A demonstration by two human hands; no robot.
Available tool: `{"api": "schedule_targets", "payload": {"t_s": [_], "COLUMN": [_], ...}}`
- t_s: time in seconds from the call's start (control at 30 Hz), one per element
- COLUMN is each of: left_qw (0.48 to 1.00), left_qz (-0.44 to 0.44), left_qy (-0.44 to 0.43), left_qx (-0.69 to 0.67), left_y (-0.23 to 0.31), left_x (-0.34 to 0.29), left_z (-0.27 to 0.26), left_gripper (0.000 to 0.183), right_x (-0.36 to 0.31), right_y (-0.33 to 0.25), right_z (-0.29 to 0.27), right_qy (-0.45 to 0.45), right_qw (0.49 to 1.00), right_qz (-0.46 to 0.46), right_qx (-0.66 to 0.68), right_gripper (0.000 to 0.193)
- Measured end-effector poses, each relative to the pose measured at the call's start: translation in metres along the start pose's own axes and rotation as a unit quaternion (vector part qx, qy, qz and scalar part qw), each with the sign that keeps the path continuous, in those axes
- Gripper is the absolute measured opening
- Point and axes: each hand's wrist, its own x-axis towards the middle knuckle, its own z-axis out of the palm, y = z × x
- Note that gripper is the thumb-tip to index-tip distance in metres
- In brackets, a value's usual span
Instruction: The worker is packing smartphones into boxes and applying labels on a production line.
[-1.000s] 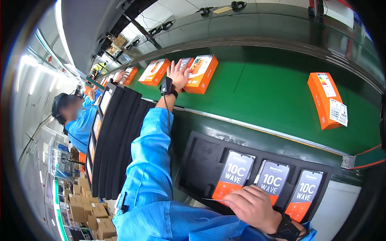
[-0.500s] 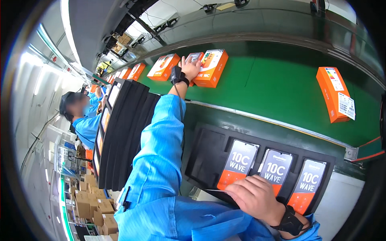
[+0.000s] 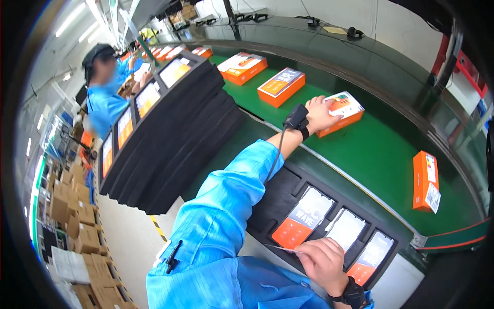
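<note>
My left hand reaches over the green conveyor belt, its fingers and thumb closed round the left side of an orange-and-white phone box. Low in front of me, my right hand pinches a thin, flat sheet, seen nearly edge-on; its kind cannot be made out. That hand hovers over the near edge of a black tray. Three phones lie in the tray's slots: a left phone, a middle phone partly behind my fingers, and a right phone. Grey-and-orange films show on them.
On the belt stand a grey-topped orange box, a farther box, and a labelled box at the right. A tall stack of black trays rises left of my arm. Beyond it a co-worker stands. Cartons fill the lower left.
My left hand has moved right along the belt with the phone box, which now stands apart from the grey-topped box. My view has turned; my right hand still pinches the thin sheet.
</note>
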Motion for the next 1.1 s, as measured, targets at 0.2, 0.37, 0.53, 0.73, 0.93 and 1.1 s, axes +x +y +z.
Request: {"api": "schedule_targets", "payload": {"t_s": [0.2, 0.37, 0.53, 0.73, 0.93, 1.1], "left_qw": [0.968, 0.967, 0.978, 0.978, 0.969, 0.97], "left_qz": [-0.087, -0.255, -0.17, -0.093, -0.078, -0.018], "left_qy": [0.202, -0.026, -0.112, -0.171, -0.214, -0.244], "left_qx": [0.123, 0.009, -0.048, -0.079, -0.094, 0.0], "left_y": [-0.077, -0.139, -0.151, -0.165, -0.143, -0.123], "left_x": [0.028, 0.065, 0.11, 0.146, 0.148, 0.149], "left_z": [-0.025, -0.035, -0.028, -0.012, -0.01, -0.021], "left_gripper": [0.075, 0.091, 0.09, 0.085, 0.075, 0.065], "right_x": [0.006, 0.007, 0.003, 0.01, 0.006, 0.006], "right_y": [0.004, 0.008, 0.013, 0.019, 0.021, 0.022], "right_z": [0.003, -0.002, -0.002, -0.004, -0.007, -0.008], "right_qy": [0.019, -0.002, 0.001, 0.026, 0.029, 0.019], "right_qw": [0.999, 0.999, 0.998, 0.996, 0.996, 0.996], "right_qz": [0.04, 0.041, 0.053, 0.079, 0.084, 0.081], "right_qx": [-0.011, -0.034, -0.028, -0.019, -0.013, -0.017], "right_gripper": [0.015, 0.015, 0.015, 0.016, 0.016, 0.015]}}
